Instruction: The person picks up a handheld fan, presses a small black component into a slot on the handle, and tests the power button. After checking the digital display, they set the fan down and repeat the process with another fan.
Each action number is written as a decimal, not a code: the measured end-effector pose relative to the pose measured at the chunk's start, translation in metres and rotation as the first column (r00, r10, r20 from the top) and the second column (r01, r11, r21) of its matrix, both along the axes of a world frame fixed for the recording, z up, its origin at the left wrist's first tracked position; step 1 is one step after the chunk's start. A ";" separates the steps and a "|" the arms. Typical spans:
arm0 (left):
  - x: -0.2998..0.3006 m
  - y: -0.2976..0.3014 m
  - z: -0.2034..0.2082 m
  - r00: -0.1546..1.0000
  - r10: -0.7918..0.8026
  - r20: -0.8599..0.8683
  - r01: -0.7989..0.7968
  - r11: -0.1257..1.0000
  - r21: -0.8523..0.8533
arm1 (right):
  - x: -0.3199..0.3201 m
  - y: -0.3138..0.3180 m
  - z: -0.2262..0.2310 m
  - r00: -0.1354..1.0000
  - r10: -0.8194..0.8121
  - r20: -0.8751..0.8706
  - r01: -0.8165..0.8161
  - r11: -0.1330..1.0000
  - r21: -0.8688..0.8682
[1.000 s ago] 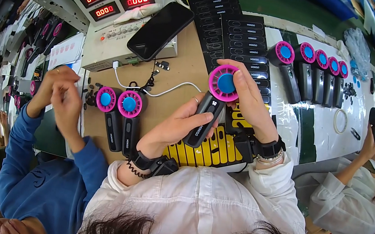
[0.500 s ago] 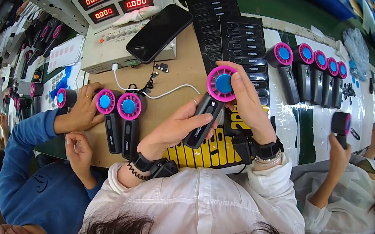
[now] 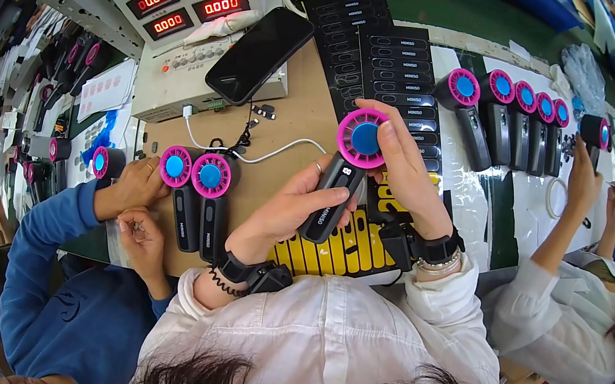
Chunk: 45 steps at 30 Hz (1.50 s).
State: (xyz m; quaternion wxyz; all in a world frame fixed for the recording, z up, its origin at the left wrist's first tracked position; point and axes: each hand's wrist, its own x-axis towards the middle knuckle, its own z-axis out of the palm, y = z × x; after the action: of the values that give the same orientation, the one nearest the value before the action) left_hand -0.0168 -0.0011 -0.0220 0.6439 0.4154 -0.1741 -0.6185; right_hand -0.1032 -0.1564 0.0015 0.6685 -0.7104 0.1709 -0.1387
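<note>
I hold a handheld fan [image 3: 364, 143] with a black body, pink grille and blue centre in front of me. Its handle lies in my left hand [image 3: 282, 206], closed around it with the thumb on the front. My right hand [image 3: 408, 162] is closed about the fan head, with fingers along the rim and back. A small lit display shows on the handle. Two similar fans, one a black-handled fan [image 3: 181, 216] and the other a matching fan [image 3: 212, 217], lie to my left. A white cable [image 3: 281, 157] runs from the metal box and ends near my left hand.
A power supply box [image 3: 156, 77] with red displays stands at far left, a black phone [image 3: 259, 55] on it. Black strip sheets [image 3: 403, 70] and a yellow sheet [image 3: 330, 249] lie around. Several fans [image 3: 499, 118] stand at right. Co-workers' hands [image 3: 142, 233] are on both sides.
My hands and the fan have stayed almost still; the fan's display has changed. At right, a co-worker's hand has carried another fan away from me. At left, the blue-sleeved co-worker's hands shifted slightly.
</note>
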 end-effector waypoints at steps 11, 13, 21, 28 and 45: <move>-0.002 -0.002 0.000 1.000 0.006 -0.006 -0.006 1.000 0.007 | -0.003 -0.001 -0.001 1.000 -0.001 -0.020 0.000 0.999 -0.033; -0.002 -0.002 0.001 1.000 0.010 0.000 -0.010 1.000 0.012 | -0.004 -0.001 0.001 1.000 0.006 -0.024 -0.006 1.000 -0.028; -0.003 -0.003 -0.003 1.000 -0.013 -0.028 0.013 0.999 -0.030 | -0.007 0.000 -0.001 1.000 0.007 -0.011 -0.007 0.999 -0.048; -0.002 -0.003 0.002 0.999 -0.022 -0.039 0.020 0.999 -0.050 | -0.007 0.002 0.002 0.999 -0.001 -0.039 -0.001 0.999 -0.049; -0.008 -0.013 0.012 0.998 0.044 0.042 -0.035 0.983 -0.180 | -0.025 0.021 -0.008 0.962 0.033 0.272 -0.146 0.900 0.410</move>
State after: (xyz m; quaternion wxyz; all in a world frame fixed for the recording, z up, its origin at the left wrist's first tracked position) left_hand -0.0247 -0.0142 -0.0104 0.6866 0.3731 -0.2354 -0.5778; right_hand -0.1277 -0.1358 -0.0069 0.8297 -0.5300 0.0755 -0.1581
